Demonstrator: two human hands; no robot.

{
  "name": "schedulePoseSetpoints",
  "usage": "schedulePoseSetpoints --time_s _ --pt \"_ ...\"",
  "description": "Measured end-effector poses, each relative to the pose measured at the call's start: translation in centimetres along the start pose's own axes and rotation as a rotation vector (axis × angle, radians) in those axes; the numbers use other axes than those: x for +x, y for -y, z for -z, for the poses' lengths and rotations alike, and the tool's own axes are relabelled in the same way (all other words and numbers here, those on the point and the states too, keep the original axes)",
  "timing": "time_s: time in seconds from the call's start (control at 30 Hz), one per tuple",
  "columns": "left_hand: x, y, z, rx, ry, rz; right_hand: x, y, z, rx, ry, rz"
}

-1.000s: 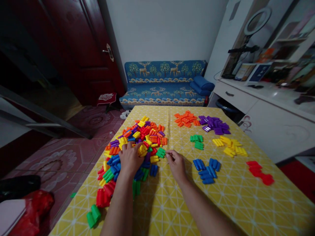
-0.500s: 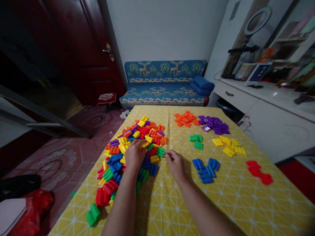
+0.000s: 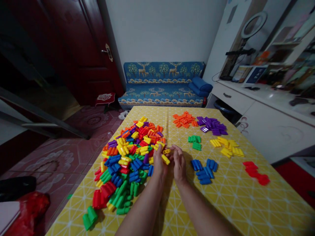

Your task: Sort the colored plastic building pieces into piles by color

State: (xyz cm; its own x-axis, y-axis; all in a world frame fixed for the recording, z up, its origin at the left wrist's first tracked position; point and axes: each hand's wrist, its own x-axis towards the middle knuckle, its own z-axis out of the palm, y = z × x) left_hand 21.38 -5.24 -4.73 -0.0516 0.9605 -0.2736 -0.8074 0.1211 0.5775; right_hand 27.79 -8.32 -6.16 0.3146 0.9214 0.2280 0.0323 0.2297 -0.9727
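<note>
My left hand (image 3: 159, 162) is closed around several yellow plastic building blocks (image 3: 165, 159), which stick out past the thumb. It is over the right edge of a mixed pile of coloured blocks (image 3: 137, 134). Close beside it, my right hand (image 3: 179, 164) has its fingers bent but apart, the fingertips near those yellow pieces. I see nothing held in it, though its palm side is partly hidden. Right of the hands lie sorted groups: blue blocks (image 3: 204, 172), green blocks (image 3: 195, 141), yellow blocks (image 3: 227, 146), orange blocks (image 3: 184, 119), purple blocks (image 3: 213, 125) and red blocks (image 3: 256, 172).
A yellow patterned cloth (image 3: 177, 209) covers the table. Two green blocks (image 3: 90, 218) lie near its left edge. Beyond the table stands a blue sofa (image 3: 159, 90), with a white cabinet (image 3: 273, 127) to the right and a dark red door (image 3: 91, 52) at left.
My left hand has moved right, off the pile, bringing yellow blocks towards my right hand. My right hand has left the green block at the pile's edge and turned its fingers upward.
</note>
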Motion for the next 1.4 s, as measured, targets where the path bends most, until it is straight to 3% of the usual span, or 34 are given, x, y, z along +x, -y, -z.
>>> schedulePoseSetpoints --time_s 0.13,0.27,0.4,0.5,0.63,1.03,1.17,1.3,1.4 --pt "0.1 0.5 0.5 -0.132 0.018 -0.032 -0.2 -0.5 -0.2 -0.029 0.057 0.038" --pt "0.0 0.2 0.7 -0.227 0.075 0.066 -0.4 -0.8 -0.4 -0.127 0.085 0.138" --pt "0.3 -0.4 0.8 -0.304 0.093 0.121 -0.5 -0.7 -0.6 -0.09 0.108 0.145" --pt "0.6 -0.7 0.8 -0.339 0.078 0.15 -0.4 -0.6 -0.6 -0.115 0.035 0.147" --pt "0.4 -0.8 0.6 -0.352 0.077 0.234 0.1 -0.8 -0.5 -0.251 -0.041 0.257" --pt "-0.2 -0.5 0.8 -0.358 0.26 0.397 1.0 0.0 1.0 -0.612 -0.202 0.475" --pt "0.2 -0.4 1.5 -0.401 0.285 0.471 3.4 1.0 4.8 -0.699 -0.334 0.562" --pt "0.7 -0.1 2.1 -0.471 0.332 0.494 7.1 0.7 12.8 -0.899 -0.561 0.52" --pt "1.1 0.2 2.3 -0.499 0.324 0.498 8.9 -0.9 18.8 -1.063 -0.624 0.375"
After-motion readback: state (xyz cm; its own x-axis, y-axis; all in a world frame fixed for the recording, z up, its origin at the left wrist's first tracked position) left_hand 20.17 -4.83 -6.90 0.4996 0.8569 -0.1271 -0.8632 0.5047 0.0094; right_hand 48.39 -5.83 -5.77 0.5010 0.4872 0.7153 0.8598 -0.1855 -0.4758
